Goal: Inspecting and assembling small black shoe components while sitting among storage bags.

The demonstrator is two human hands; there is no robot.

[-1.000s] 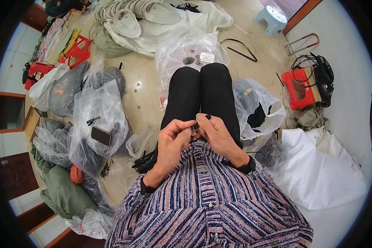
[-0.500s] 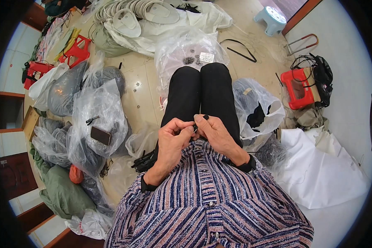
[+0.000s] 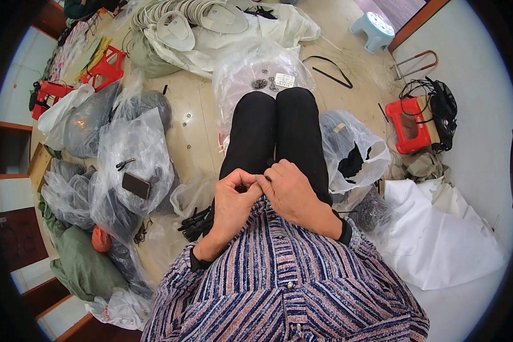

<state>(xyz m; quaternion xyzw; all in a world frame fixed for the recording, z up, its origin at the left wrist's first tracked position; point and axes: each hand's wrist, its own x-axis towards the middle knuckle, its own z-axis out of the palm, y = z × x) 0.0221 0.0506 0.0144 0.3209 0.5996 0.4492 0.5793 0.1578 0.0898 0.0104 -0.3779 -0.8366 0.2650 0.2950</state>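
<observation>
Above my lap, both hands meet with their fingertips pinched together. My left hand (image 3: 231,199) is closed, thumb against index finger, with a dark bit showing between its curled fingers. My right hand (image 3: 293,192) is closed too, its back turned up and its fingertips touching those of the left. Between them is a small black piece, mostly covered by the fingers; its kind cannot be made out. Beyond my knees, a clear plastic bag (image 3: 231,74) carries small dark metal parts (image 3: 260,84) and a white label (image 3: 284,80).
On my left, stuffed plastic bags bear a phone (image 3: 136,185) and a small black tool (image 3: 125,164). Black straps (image 3: 195,224) lie by my left forearm. An open bag of black pieces (image 3: 353,162) stands right, near a red stool (image 3: 408,126) and white sheeting (image 3: 439,233).
My right hand has rolled over and inward, its back now facing up more. The black piece is more covered than before. My left hand has barely shifted.
</observation>
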